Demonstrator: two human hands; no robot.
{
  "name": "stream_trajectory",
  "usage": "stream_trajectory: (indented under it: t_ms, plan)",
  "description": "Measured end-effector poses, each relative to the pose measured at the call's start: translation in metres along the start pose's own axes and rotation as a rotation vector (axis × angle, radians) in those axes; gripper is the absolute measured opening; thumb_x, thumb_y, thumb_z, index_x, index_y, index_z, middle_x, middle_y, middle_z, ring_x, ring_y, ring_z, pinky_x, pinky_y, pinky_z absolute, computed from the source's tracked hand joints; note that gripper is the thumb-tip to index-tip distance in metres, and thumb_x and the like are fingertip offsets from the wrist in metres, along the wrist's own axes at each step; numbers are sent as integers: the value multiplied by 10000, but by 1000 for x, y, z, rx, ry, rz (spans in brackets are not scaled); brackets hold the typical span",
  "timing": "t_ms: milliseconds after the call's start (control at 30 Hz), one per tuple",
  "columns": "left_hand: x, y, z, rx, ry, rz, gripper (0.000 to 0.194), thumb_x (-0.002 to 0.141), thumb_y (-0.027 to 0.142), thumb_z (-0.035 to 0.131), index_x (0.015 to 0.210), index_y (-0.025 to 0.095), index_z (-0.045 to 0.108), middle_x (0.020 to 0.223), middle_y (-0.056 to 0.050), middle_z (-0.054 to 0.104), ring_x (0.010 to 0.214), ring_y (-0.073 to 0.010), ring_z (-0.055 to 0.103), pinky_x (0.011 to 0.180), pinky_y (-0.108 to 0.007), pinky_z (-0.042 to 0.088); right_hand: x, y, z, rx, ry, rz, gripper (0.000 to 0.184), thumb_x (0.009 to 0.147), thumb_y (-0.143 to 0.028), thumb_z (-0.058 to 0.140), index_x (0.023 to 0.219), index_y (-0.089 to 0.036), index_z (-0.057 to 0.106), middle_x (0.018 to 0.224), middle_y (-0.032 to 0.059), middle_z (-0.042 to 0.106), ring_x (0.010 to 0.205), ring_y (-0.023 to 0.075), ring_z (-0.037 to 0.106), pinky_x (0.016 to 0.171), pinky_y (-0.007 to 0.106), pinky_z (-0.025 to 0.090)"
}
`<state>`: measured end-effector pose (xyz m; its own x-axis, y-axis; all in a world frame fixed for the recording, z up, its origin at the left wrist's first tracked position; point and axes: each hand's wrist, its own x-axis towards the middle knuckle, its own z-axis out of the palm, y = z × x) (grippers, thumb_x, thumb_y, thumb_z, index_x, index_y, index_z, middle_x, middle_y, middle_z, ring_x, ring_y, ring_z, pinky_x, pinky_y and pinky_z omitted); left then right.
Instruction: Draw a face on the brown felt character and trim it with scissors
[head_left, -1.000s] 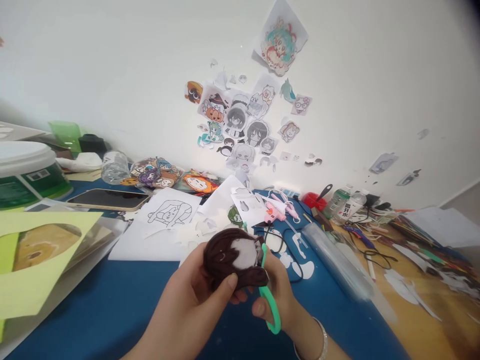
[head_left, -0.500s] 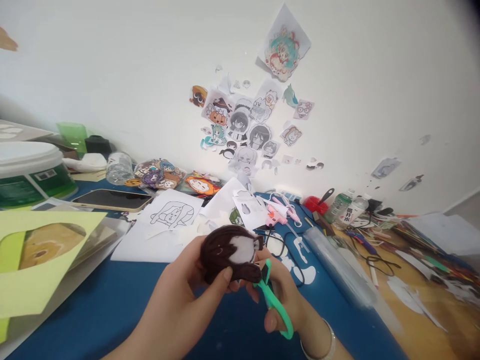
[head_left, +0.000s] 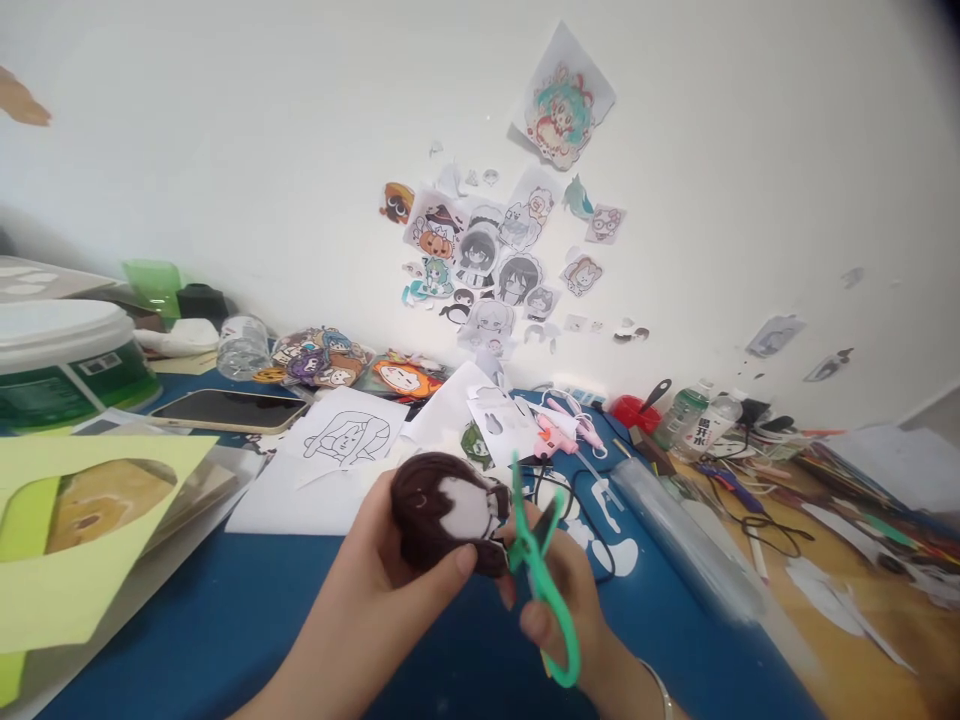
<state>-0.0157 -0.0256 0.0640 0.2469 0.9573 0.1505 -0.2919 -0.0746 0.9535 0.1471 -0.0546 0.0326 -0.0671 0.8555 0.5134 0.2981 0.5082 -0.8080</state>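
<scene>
A dark brown piece shaped like a doll's head, with a white face area [head_left: 465, 510], is held above the table by my left hand [head_left: 390, 560]. My left thumb presses on its lower front edge. Its material is hard to tell. Green-handled scissors [head_left: 559, 610] are in my right hand [head_left: 574, 580], with the thumb at a handle loop. The scissors stand close to the right edge of the brown piece, their ends spread apart. Whether a blade touches the piece cannot be made out, and some right fingers are hidden behind it.
Drawing sheets [head_left: 349, 435] and a phone [head_left: 229, 410] lie behind my hands. At left stand a white and green tub [head_left: 67, 370] and yellow cut paper [head_left: 157, 490]. A pink glue gun [head_left: 555, 437], clear plastic roll [head_left: 675, 540] and bottles [head_left: 682, 410] are at right.
The scissors have opened and their ends now point higher. The brown piece has shifted slightly left and turned a little. My view has tilted slightly upward.
</scene>
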Motion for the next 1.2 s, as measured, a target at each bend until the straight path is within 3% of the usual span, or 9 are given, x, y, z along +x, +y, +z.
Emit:
stream_trajectory:
  t_ms: [67,133,267,400,567,833,1033,1200]
  plan:
    - [0,-1,2,-95,-53,-6,368,690,331,723,988,240,528,676,26,598,951,-237,613,801,-313,523,-2,5,1,185,81,57,384,799,-577,567,941,-221,599,645,3,500,542,129,455,495,243,399]
    - [-1,-3,3,-136,-115,6,350,695,304,729,982,245,538,694,23,614,957,-235,614,809,-315,522,-4,8,2,286,101,87,317,791,-503,621,946,-227,602,681,13,532,563,134,487,496,234,418]
    - [-2,-8,4,-122,-177,6,324,714,277,719,969,246,521,943,-13,652,966,-213,613,822,-315,521,-7,11,5,323,65,105,343,758,-516,654,933,-224,616,676,22,565,565,150,516,523,251,461]
    - [-4,-9,3,-29,-183,36,284,750,299,682,960,247,499,979,-18,648,913,-172,621,768,-256,529,-9,11,7,369,53,111,380,746,-539,658,972,-238,608,773,32,599,642,160,549,588,256,486]
    - [-7,-14,0,105,-108,65,263,782,331,641,968,250,474,949,-7,630,864,-132,605,734,-207,523,-6,5,7,271,46,48,381,769,-544,631,985,-233,589,853,35,580,758,176,557,716,285,483]
    - [-8,-17,-1,117,-85,47,250,808,332,600,994,258,451,953,-6,591,921,-153,572,777,-242,511,-3,1,8,92,129,52,366,781,-542,608,915,-205,558,761,11,506,602,135,511,552,240,441]
    - [-13,-10,4,76,-113,-68,421,734,337,669,1051,274,399,924,-4,562,820,-175,583,674,-278,517,-4,-2,11,-10,236,103,317,749,-497,630,836,-202,552,734,16,507,592,152,510,512,249,428]
    - [-17,-2,13,13,10,-116,733,528,247,775,1138,296,371,918,20,565,724,-135,581,552,-201,448,-6,-4,12,-122,290,104,219,762,-400,615,850,-208,558,767,28,518,667,182,526,580,281,433]
